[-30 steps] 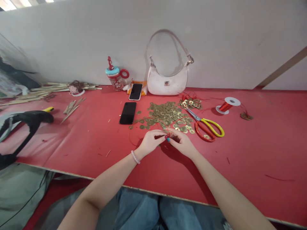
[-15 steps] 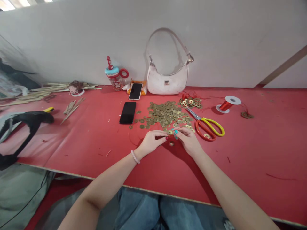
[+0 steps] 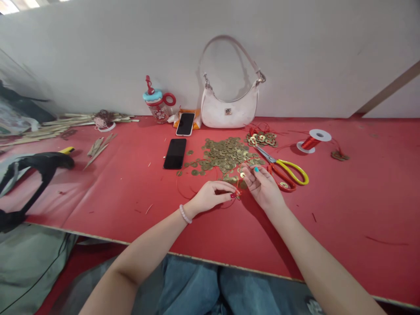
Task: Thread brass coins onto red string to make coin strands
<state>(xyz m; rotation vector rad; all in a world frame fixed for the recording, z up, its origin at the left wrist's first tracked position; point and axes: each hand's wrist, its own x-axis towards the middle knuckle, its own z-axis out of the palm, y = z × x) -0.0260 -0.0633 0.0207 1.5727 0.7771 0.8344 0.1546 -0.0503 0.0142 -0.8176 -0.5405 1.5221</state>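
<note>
My left hand (image 3: 211,197), with a beaded bracelet at the wrist, pinches a thin red cord (image 3: 238,185) just in front of the coin pile. A small coin lies partly hidden at its fingertips. To the right, my right hand (image 3: 264,188) is turned partly palm up, fingers curled and thumb raised, with the cord running to its fingertips. One shiny brass coin (image 3: 242,175) with a hole shows beside those fingers; whether they grip it is unclear. Behind both hands spreads a pile of brass coins (image 3: 226,153). Scissors (image 3: 284,168) with red and yellow handles lie beyond my right hand.
A black phone (image 3: 175,154) lies left of the pile, a second phone (image 3: 185,124) behind it. Along the wall stand a lidded cup (image 3: 159,109) and a white handbag (image 3: 229,109). A red cord spool (image 3: 311,142) and tied coins (image 3: 340,155) are at right, wooden strips (image 3: 98,151) at left.
My right hand has moved right and turned its palm upward, apart from my left hand. My left hand has shifted slightly right and nearer me, still pinching the cord.
</note>
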